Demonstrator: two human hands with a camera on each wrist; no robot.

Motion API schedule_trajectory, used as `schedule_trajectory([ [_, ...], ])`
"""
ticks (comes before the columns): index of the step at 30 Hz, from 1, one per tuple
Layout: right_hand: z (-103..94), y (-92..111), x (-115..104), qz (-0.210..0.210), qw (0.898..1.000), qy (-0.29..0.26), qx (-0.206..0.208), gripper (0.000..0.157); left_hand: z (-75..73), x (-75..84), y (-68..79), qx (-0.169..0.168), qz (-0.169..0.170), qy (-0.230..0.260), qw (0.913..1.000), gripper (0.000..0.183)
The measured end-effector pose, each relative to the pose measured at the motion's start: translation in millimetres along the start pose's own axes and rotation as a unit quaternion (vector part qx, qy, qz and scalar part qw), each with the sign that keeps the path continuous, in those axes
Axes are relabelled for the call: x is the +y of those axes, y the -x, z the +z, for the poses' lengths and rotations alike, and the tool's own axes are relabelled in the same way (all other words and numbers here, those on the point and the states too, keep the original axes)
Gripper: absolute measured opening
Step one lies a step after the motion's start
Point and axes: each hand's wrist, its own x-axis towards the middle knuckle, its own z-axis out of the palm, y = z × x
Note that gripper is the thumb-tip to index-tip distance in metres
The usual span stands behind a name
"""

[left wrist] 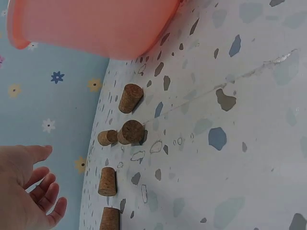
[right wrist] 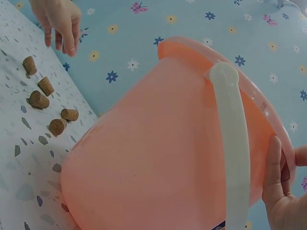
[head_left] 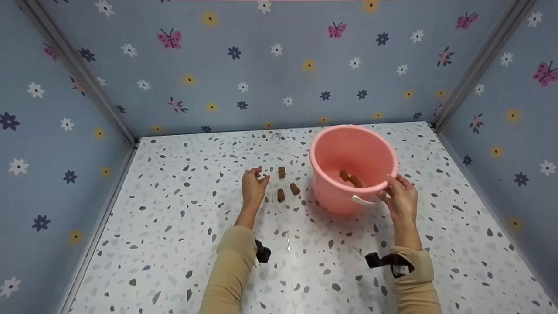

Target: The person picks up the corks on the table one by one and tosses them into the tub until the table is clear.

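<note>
A pink bucket (head_left: 335,196) with a white handle (right wrist: 232,139) stands tilted on the speckled surface. My right hand (head_left: 402,198) grips its rim at the right, thumb and fingers on either side of the wall. Brown corks (head_left: 281,195) lie left of the bucket, and two corks (head_left: 355,180) show inside it in the head view. Several corks (left wrist: 130,98) are on the surface in the wrist views. Beside the corks, my left hand (head_left: 254,187) hovers with loosely bent fingers (left wrist: 45,191) and holds nothing.
The white speckled tabletop (head_left: 174,244) is bounded by blue flowered panels (head_left: 270,65) at the back and both sides. Grey metal strips (head_left: 87,83) run along the corners. Black wrist cameras (head_left: 263,251) sit on both sleeves.
</note>
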Motion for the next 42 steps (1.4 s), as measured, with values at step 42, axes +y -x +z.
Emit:
schedule_trajectory([
  [42,-9.4,-14,12,-0.012,1.0,0.008,0.003,0.059,-12.9,-57.9,2.2,-0.03,-0.11,-0.126,0.9854,0.037],
])
